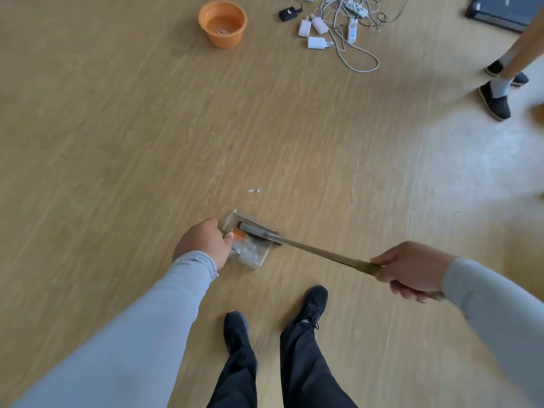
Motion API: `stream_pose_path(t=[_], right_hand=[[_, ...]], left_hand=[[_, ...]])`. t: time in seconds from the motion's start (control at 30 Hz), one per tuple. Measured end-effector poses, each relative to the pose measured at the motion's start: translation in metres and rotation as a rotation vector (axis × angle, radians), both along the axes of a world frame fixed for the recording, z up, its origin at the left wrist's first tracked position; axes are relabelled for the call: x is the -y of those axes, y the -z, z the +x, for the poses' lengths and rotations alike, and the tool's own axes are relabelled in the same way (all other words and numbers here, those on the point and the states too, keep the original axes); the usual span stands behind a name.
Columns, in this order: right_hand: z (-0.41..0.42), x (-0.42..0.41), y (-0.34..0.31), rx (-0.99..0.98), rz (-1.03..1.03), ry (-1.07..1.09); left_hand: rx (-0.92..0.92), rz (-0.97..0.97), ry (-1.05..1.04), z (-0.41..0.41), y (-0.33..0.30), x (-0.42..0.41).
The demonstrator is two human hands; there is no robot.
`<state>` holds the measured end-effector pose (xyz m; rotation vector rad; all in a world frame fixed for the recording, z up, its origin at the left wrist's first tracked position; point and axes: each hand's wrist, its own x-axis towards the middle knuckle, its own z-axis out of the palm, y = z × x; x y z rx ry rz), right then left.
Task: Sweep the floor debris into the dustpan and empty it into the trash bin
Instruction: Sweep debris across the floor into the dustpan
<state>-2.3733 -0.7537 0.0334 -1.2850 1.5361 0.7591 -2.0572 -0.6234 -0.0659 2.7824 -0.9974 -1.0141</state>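
Wood-grain floor (117, 142) carries everything here. Toward its far edge, left of centre, stands an orange bin (222, 23), upright, with a small scrap inside. In the near middle the left hand (203, 241) grips the edge of a clear dustpan (250, 245) lying flat on the floor; wrappers and bits of litter lie in it. Just beyond the pan's far lip sit a few white crumbs (254, 190), apart from it. A dark brush head (257, 231) rests across the pan, its long handle (323, 254) slanting right into the right hand (412, 270), whose fingers are wrapped round it. Between pan and bin the floor is bare. Far right of the bin lies a tangle of white chargers and cables (338, 22). At the right edge stand another person's dark shoes (496, 98). The wearer's own black shoes (276, 316) are nearest.
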Motion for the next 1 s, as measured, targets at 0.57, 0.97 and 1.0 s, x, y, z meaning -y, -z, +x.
stream_pose_path(t=[0.57,0.97,1.0], right_hand=[[0.093,0.047,0.104,-0.002,-0.267,-0.107],[0.01,0.05,-0.01,-0.023,-0.058,-0.211],[-0.004,0.049,-0.018,-0.012,-0.051,-0.185]], left_hand=[[0.002,-0.02,0.001,0.001,0.007,0.006],[0.022,0.005,0.016,0.006,-0.002,0.01],[0.02,0.005,0.017,0.006,-0.003,0.011]])
